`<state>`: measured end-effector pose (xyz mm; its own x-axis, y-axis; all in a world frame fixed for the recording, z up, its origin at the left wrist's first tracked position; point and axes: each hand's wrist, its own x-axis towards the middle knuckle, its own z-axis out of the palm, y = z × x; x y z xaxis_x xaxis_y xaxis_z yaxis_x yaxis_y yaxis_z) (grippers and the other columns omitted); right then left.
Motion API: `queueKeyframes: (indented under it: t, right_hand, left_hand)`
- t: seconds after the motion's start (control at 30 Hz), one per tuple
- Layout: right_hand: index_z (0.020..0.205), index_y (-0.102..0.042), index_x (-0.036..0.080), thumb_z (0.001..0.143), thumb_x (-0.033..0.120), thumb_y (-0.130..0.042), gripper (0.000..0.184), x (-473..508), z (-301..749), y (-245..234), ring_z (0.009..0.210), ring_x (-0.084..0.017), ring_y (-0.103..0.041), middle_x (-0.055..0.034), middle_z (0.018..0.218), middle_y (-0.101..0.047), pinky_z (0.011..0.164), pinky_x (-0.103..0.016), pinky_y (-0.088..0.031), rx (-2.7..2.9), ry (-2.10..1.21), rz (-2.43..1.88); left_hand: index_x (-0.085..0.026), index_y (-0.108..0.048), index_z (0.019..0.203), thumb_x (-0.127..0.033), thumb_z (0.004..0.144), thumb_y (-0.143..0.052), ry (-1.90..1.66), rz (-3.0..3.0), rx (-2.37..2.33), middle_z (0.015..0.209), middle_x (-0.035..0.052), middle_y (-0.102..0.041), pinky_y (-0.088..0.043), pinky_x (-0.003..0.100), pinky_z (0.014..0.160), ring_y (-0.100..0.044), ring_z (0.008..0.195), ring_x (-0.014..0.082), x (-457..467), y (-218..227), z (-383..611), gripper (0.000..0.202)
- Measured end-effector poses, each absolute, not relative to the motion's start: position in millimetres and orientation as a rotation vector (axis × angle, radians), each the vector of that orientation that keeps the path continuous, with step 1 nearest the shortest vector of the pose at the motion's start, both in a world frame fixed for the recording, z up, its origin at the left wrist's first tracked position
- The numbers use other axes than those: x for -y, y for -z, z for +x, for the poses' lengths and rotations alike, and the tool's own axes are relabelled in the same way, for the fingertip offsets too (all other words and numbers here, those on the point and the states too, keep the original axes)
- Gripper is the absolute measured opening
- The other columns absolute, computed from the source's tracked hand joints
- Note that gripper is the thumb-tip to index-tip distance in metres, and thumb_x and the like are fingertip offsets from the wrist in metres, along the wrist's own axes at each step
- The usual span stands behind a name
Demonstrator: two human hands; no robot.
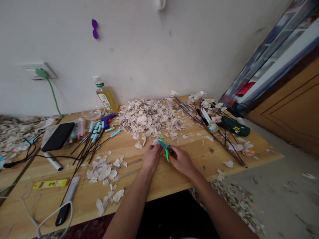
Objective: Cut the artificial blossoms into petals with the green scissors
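Note:
My right hand point(181, 160) grips green-and-blue scissors point(165, 148) with the blades parted. Close beside it, my left hand point(152, 155) is closed, its fingertips pinching a small pale petal point(155, 142) by the blades. Both hands are over the wooden table point(184, 181), just in front of a large heap of pale petals point(147, 116). A smaller scatter of petals point(102, 171) lies to the left of my left forearm. Past my right hand stretches a brown branch point(209, 132) with white-and-pink flowers point(206, 103).
Left of the heap are a blue glue gun point(107, 120), brown sticks with light-blue ends point(96, 129), an oil-coloured bottle point(107, 96), and a black phone point(58, 136). A marker point(53, 161), yellow packet point(51, 184) and cutter-like tool point(67, 200) lie nearer. At right sits a dark green case point(235, 126).

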<state>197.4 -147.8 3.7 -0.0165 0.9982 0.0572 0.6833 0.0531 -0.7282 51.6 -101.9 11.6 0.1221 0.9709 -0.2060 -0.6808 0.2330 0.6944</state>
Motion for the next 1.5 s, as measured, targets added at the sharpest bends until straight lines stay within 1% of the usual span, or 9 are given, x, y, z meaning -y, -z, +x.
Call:
queueKeyframes:
  t: [0.2, 0.47, 0.6, 0.73, 0.83, 1.03, 1.17, 1.3, 1.5]
  right_hand:
    - [0.11, -0.064, 0.024, 0.087, 0.037, -0.061, 0.027, 147.1, 197.7, -3.0, 0.078, -0.021, -0.065, -0.0034, 0.087, -0.072, 0.068, -0.029, -0.041, 1.788, -0.703, -1.687]
    - [0.11, -0.062, 0.023, 0.088, 0.038, -0.061, 0.027, 148.1, 196.4, -6.1, 0.085, -0.023, -0.065, -0.0057, 0.095, -0.071, 0.071, -0.031, -0.04, 1.871, -0.616, -1.688]
    - [0.108, -0.062, 0.023, 0.088, 0.035, -0.061, 0.024, 147.9, 195.6, -6.4, 0.082, -0.022, -0.064, -0.0045, 0.092, -0.071, 0.069, -0.03, -0.04, 1.875, -0.61, -1.695]
    - [0.111, -0.062, 0.022, 0.087, 0.035, -0.061, 0.028, 147.6, 194.8, -6.0, 0.083, -0.022, -0.065, -0.0054, 0.092, -0.072, 0.07, -0.03, -0.04, 1.866, -0.61, -1.708]
    - [0.112, -0.062, 0.022, 0.086, 0.038, -0.061, 0.031, 147.6, 194.9, -6.2, 0.083, -0.023, -0.065, -0.0062, 0.093, -0.072, 0.069, -0.03, -0.04, 1.859, -0.62, -1.714]
    - [0.115, -0.063, 0.021, 0.086, 0.039, -0.06, 0.034, 148.1, 196.8, -6.4, 0.082, -0.023, -0.066, -0.0063, 0.094, -0.073, 0.071, -0.031, -0.042, 1.813, -0.691, -1.702]
    - [0.112, -0.065, 0.022, 0.085, 0.038, -0.06, 0.032, 147.6, 197.3, -4.9, 0.081, -0.022, -0.066, -0.0059, 0.092, -0.073, 0.07, -0.031, -0.042, 1.808, -0.682, -1.706]
    - [0.112, -0.064, 0.022, 0.086, 0.04, -0.061, 0.032, 146.4, 197.7, -1.9, 0.08, -0.021, -0.066, -0.0049, 0.09, -0.072, 0.068, -0.029, -0.042, 1.808, -0.69, -1.695]
    - [0.116, -0.063, 0.022, 0.085, 0.04, -0.062, 0.035, 146.5, 199.4, 2.4, 0.081, -0.021, -0.066, -0.0053, 0.095, -0.073, 0.069, -0.029, -0.044, 1.763, -0.721, -1.663]
  left_hand:
    - [-0.016, -0.068, 0.073, -0.029, 0.053, -0.094, -1.324, 0.467, -0.695, 0.071, -0.0004, -0.068, -0.05, 0.021, 0.066, -0.061, 0.064, 0.0093, 100.5, -13.1, 51.1, 0.035]
    - [-0.016, -0.069, 0.075, -0.033, 0.058, -0.091, -1.313, 0.436, -0.709, 0.07, -0.0005, -0.068, -0.048, 0.021, 0.06, -0.061, 0.062, 0.0103, 101.0, -10.9, 47.0, 0.032]
    - [-0.016, -0.07, 0.076, -0.027, 0.057, -0.09, -1.319, 0.441, -0.723, 0.073, 0.0002, -0.069, -0.049, 0.022, 0.065, -0.062, 0.064, 0.0103, 99.7, -10.8, 48.1, 0.03]
    - [-0.016, -0.07, 0.076, -0.024, 0.056, -0.09, -1.344, 0.457, -0.713, 0.075, 0.0004, -0.07, -0.05, 0.022, 0.07, -0.062, 0.068, 0.0099, 98.2, -9.9, 50.3, 0.03]
    - [-0.016, -0.069, 0.077, -0.026, 0.055, -0.091, -1.353, 0.471, -0.698, 0.075, -0.0005, -0.07, -0.05, 0.022, 0.07, -0.062, 0.067, 0.0094, 98.5, -11.3, 50.9, 0.033]
    - [-0.016, -0.068, 0.072, -0.028, 0.055, -0.091, -1.281, 0.496, -0.707, 0.069, -0.0015, -0.067, -0.049, 0.022, 0.067, -0.06, 0.063, 0.0087, 101.6, -16.5, 50.8, 0.031]
    - [-0.016, -0.068, 0.07, -0.032, 0.055, -0.091, -1.286, 0.494, -0.716, 0.068, -0.0012, -0.067, -0.047, 0.021, 0.063, -0.058, 0.06, 0.0081, 102.5, -17.6, 51.8, 0.032]
    - [-0.016, -0.068, 0.071, -0.034, 0.055, -0.092, -1.287, 0.507, -0.711, 0.069, -0.0013, -0.067, -0.048, 0.021, 0.065, -0.059, 0.062, 0.0084, 102.7, -17.2, 51.9, 0.033]
    - [-0.016, -0.069, 0.072, -0.032, 0.056, -0.091, -1.265, 0.554, -0.737, 0.067, -0.0015, -0.066, -0.046, 0.022, 0.062, -0.057, 0.058, 0.008, 100.8, -10.8, 49.6, 0.032]
